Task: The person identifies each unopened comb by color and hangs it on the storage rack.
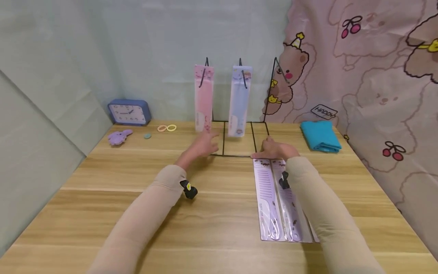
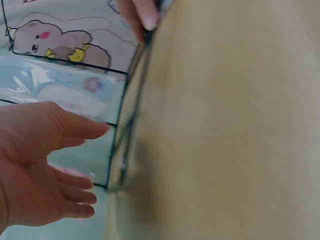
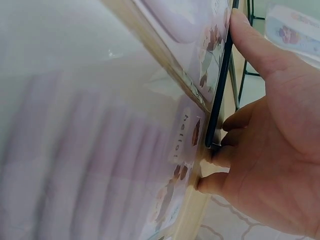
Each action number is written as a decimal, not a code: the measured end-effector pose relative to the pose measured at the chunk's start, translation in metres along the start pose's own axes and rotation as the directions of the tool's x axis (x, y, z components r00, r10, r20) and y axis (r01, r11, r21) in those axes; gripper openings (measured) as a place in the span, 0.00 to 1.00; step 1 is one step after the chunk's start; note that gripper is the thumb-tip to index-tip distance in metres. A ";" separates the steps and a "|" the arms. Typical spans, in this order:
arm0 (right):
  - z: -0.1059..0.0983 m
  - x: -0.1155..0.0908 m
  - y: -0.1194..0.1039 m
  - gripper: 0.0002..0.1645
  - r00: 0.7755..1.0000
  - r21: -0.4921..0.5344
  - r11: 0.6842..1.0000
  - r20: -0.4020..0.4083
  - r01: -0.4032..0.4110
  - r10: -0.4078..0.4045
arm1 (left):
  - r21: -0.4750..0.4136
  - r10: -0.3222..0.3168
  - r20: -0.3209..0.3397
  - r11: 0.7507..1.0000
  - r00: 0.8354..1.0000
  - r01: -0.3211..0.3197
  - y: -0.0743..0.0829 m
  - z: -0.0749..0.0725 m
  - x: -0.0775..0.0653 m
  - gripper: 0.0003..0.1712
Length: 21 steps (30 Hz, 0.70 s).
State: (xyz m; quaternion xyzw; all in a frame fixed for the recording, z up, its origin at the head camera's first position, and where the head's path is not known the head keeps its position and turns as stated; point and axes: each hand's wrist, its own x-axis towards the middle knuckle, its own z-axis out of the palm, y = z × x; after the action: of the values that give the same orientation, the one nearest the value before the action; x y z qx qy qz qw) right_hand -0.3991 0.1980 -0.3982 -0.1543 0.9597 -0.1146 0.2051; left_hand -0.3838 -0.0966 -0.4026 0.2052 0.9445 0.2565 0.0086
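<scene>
A black wire display rack (image 1: 224, 144) stands on the wooden table, with three hooks at its top. A pink comb packet (image 1: 204, 97) hangs from the left hook and a blue one (image 1: 239, 102) from the middle hook; the right hook holds nothing. My right hand (image 1: 276, 149) grips the rack's front right corner, thumb along the front bar (image 3: 220, 95). Near the front left corner is my left hand (image 1: 204, 145), fingers spread and apart from the wire in the left wrist view. Packaged purple combs (image 1: 268, 201) lie flat below my right hand, partly hidden by the sleeve.
A blue clock (image 1: 129, 112) stands at the back left. Near it lie a purple claw hair clip (image 1: 119, 137), a small green disc (image 1: 147, 136) and two ring-shaped bands (image 1: 166, 128). A folded turquoise cloth (image 1: 320, 136) is at the back right.
</scene>
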 end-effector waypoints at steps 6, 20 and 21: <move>0.000 0.000 0.002 0.42 1.000 0.016 1.000 -0.008 -0.012 0.012 | 0.039 0.012 0.054 0.999 0.998 -0.014 -0.008 0.014 -0.015 0.36; 0.000 0.000 -0.003 0.42 1.000 -0.008 1.000 -0.001 -0.010 0.010 | 0.034 0.007 0.018 0.999 1.000 -0.008 -0.004 0.024 -0.005 0.36; -0.001 0.000 -0.003 0.43 1.000 -0.011 1.000 0.000 -0.017 0.017 | 0.023 0.003 0.019 1.000 1.000 -0.004 -0.004 0.024 -0.004 0.37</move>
State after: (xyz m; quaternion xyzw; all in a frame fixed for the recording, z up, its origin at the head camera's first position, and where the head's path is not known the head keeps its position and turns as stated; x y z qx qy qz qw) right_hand -0.3987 0.1954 -0.3965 -0.1474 0.9615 -0.1077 0.2055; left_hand -0.3785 -0.0893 -0.4259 0.2094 0.9469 0.2435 0.0148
